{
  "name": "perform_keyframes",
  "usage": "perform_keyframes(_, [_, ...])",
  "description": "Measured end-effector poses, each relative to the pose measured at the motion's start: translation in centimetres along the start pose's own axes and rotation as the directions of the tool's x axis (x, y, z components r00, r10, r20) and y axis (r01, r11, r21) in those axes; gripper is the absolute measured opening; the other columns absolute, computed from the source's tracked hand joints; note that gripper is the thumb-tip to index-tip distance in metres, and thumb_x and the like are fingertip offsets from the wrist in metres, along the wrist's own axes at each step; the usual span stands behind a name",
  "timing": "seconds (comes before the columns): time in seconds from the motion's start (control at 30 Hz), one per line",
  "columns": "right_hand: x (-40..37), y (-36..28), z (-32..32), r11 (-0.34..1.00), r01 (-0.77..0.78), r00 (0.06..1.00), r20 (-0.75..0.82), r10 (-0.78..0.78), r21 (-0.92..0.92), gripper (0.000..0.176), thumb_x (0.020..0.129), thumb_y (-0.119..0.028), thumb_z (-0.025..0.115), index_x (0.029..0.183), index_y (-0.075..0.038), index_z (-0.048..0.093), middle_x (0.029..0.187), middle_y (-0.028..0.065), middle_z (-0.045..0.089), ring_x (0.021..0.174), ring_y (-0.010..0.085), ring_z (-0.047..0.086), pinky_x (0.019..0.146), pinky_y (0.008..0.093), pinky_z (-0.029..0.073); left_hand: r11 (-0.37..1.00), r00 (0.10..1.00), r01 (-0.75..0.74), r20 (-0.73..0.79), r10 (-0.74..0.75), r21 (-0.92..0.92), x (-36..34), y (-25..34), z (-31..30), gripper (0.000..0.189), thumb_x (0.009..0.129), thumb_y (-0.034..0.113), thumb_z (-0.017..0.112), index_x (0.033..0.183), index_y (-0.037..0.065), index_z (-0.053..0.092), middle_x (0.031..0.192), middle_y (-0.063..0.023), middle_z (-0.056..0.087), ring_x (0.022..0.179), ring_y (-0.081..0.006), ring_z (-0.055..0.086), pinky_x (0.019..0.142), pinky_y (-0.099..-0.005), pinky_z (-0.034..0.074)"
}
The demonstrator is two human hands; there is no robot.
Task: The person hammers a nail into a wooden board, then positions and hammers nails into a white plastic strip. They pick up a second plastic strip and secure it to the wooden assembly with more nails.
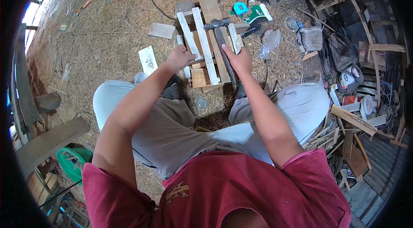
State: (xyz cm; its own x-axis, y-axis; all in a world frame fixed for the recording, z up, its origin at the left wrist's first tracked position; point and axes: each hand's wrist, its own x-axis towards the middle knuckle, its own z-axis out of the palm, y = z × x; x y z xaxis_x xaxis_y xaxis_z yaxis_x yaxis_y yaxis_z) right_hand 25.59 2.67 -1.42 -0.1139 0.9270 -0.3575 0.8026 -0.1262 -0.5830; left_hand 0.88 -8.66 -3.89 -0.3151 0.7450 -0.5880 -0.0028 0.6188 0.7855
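Observation:
A small slatted wooden frame (205, 51), made of pale strips, lies on boards between my feet. My left hand (180, 59) is closed at its left side, fingers at the lower end of a white slat (188, 34). On the right side, my right hand (239, 60) is closed around the edge by another white slat (235, 38). Its thumb lies against the handle of a hammer (222, 38). The hammer rests on the frame, head away from me. Beneath the frame is a longer brown board (209, 5). My palms hide parts of both edges.
A turquoise tape measure (241, 8) and a green packet (259, 13) lie beyond the frame. Wood offcuts (161, 30) and a marked white board (148, 60) are to the left. Scrap wood (352, 119) piles up at right; a green basin (72, 163) stands at lower left.

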Motion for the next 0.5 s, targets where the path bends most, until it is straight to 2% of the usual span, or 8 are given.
perform_keyframes(0.07, [0.4, -0.1, 0.3, 1.0, 0.001, 1.0, 0.001, -0.001, -0.014, 0.091, 0.076, -0.08, 0.072, 0.119, 0.0, 0.068, 0.117, 0.0267, 0.073, 0.111, 0.0447, 0.07, 0.097, 0.0506, 0.054, 0.998, 0.999, -0.04, 0.002, 0.04, -0.041, -1.5, 1.1, 0.0, 0.04, 0.079, 0.019, 0.091, 0.097, -0.002, 0.063, 0.089, -0.0085, 0.071, 0.074, -0.0135, 0.066, 0.062, -0.0314, 0.054])
perform_keyframes(0.17, [0.4, -0.2, 0.5, 1.0, -0.005, 1.0, -0.02, 0.005, -0.028, 0.09, 0.078, -0.079, 0.071, 0.119, 0.001, 0.068, 0.116, 0.0271, 0.073, 0.11, 0.0449, 0.071, 0.097, 0.0507, 0.055, 0.994, 0.997, -0.052, -0.052, 0.057, 0.093, -0.4, 0.0, 0.2, 0.037, 0.084, 0.016, 0.088, 0.094, -0.003, 0.058, 0.087, -0.0107, 0.07, 0.075, -0.016, 0.067, 0.059, -0.0337, 0.053])
perform_keyframes(0.27, [0.0, -0.5, 0.8, 0.999, -0.009, 0.999, -0.048, 0.006, -0.053, 0.088, 0.08, -0.078, 0.07, 0.119, 0.001, 0.067, 0.114, 0.0272, 0.073, 0.108, 0.0453, 0.071, 0.095, 0.0512, 0.055, 0.96, 0.989, -0.096, -0.087, 0.123, 0.261, -0.1, -0.2, 0.2, 0.04, 0.083, 0.022, 0.089, 0.092, -0.003, 0.059, 0.088, -0.0104, 0.071, 0.075, -0.0167, 0.067, 0.061, -0.0353, 0.054])
perform_keyframes(0.37, [-0.5, -0.4, 0.9, 0.998, -0.001, 0.998, -0.069, -0.003, -0.066, 0.086, 0.081, -0.077, 0.07, 0.119, 0.001, 0.066, 0.111, 0.0268, 0.073, 0.105, 0.0454, 0.071, 0.093, 0.0523, 0.055, 0.962, 0.991, -0.058, -0.098, 0.087, 0.266, -0.6, 0.5, 0.2, 0.051, 0.076, 0.032, 0.092, 0.101, -0.004, 0.065, 0.097, -0.0164, 0.074, 0.084, -0.0244, 0.074, 0.077, -0.0375, 0.059])
perform_keyframes(0.43, [-0.4, -0.9, 0.6, 0.997, 0.005, 0.997, -0.07, -0.01, -0.074, 0.084, 0.081, -0.075, 0.071, 0.118, 0.001, 0.065, 0.11, 0.0263, 0.072, 0.103, 0.0457, 0.071, 0.092, 0.0537, 0.055, 0.955, 0.993, -0.043, -0.09, 0.072, 0.295, -0.9, 1.0, 0.2, 0.047, 0.079, 0.028, 0.091, 0.101, -0.003, 0.062, 0.093, -0.0132, 0.072, 0.082, -0.0212, 0.072, 0.069, -0.0365, 0.057])
perform_keyframes(0.47, [-0.4, -1.1, 0.8, 0.994, 0.053, 0.991, -0.121, -0.064, -0.091, 0.082, 0.082, -0.071, 0.072, 0.12, 0.002, 0.064, 0.113, 0.0264, 0.07, 0.105, 0.0459, 0.07, 0.092, 0.0546, 0.054, 0.951, 0.994, -0.037, -0.086, 0.066, 0.309, -0.9, 1.4, 0.2, 0.046, 0.081, 0.026, 0.09, 0.101, -0.003, 0.061, 0.092, -0.0116, 0.071, 0.081, -0.0196, 0.07, 0.065, -0.036, 0.056])
perform_keyframes(0.5, [-0.3, -1.0, 1.4, 0.989, 0.1, 0.979, -0.168, -0.118, -0.112, 0.08, 0.083, -0.067, 0.074, 0.122, 0.002, 0.063, 0.115, 0.0266, 0.069, 0.107, 0.046, 0.068, 0.093, 0.0556, 0.053, 0.962, 0.992, -0.048, -0.096, 0.076, 0.27, -0.7, 1.3, 0.2, 0.051, 0.079, 0.027, 0.092, 0.105, -0.004, 0.061, 0.099, -0.0143, 0.072, 0.086, -0.0217, 0.072, 0.071, -0.0369, 0.058])
